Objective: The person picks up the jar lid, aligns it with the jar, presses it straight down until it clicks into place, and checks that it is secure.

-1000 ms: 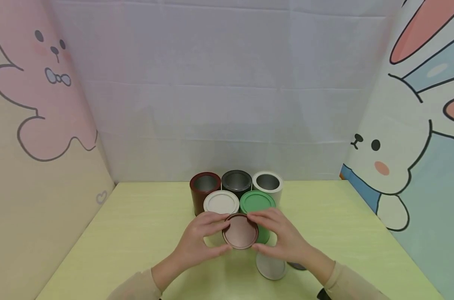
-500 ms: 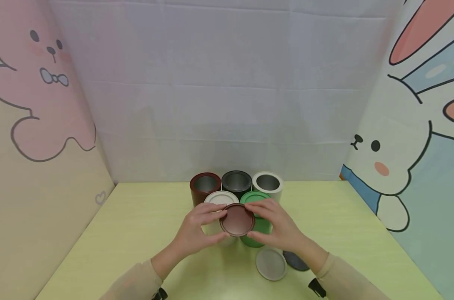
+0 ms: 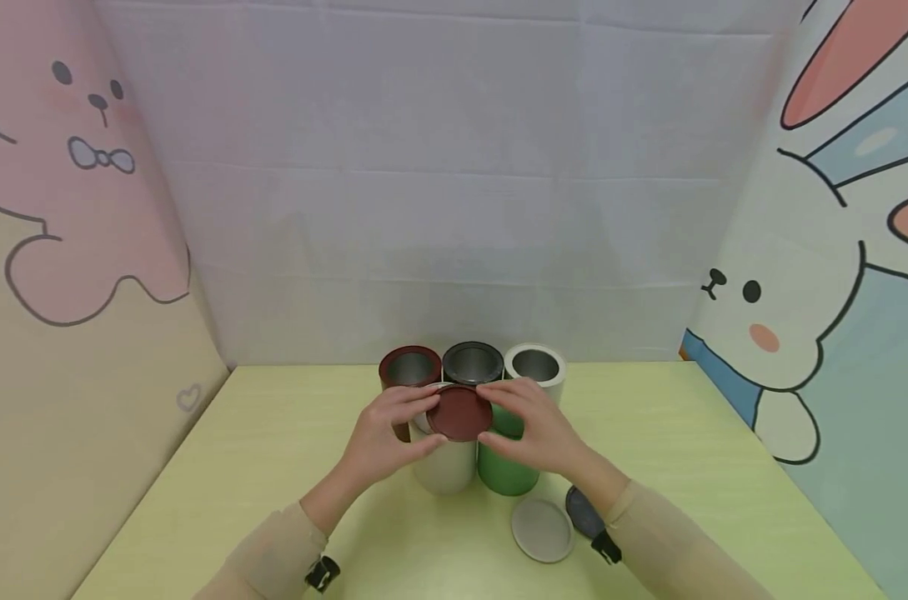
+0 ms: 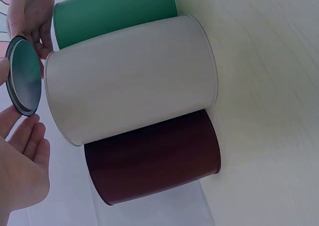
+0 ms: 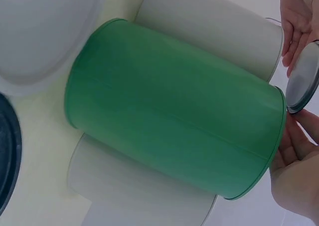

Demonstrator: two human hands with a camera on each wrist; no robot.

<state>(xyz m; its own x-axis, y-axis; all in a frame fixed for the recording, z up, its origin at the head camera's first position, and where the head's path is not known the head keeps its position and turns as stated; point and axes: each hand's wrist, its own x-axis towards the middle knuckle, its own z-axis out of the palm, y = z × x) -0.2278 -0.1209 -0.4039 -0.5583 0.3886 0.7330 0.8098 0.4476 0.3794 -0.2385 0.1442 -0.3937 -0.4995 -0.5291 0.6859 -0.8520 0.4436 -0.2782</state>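
Observation:
Between my two hands, a round dark red lid [image 3: 460, 413] is held by its rim above the front cans. My left hand [image 3: 389, 429] pinches its left edge with thumb and fingers. On the opposite edge, my right hand [image 3: 536, 425] grips it the same way. In the left wrist view the lid's metallic underside [image 4: 27, 79] shows. Below it stands a cream can [image 3: 444, 468], its top partly hidden by the lid. Beside that is a green can [image 3: 508, 467]. An uncovered dark red can [image 3: 411, 365] stands behind my left fingers.
An uncovered black can [image 3: 473, 363] and an uncovered white can [image 3: 536, 365] stand in the back row. A pale lid [image 3: 542, 531] and a dark lid [image 3: 584, 512] lie on the yellow-green table [image 3: 288, 442] near my right sleeve.
Both hands have carried the red lid forward and slightly left, toward the back row. It now tilts flatter and covers part of the cream can's top.

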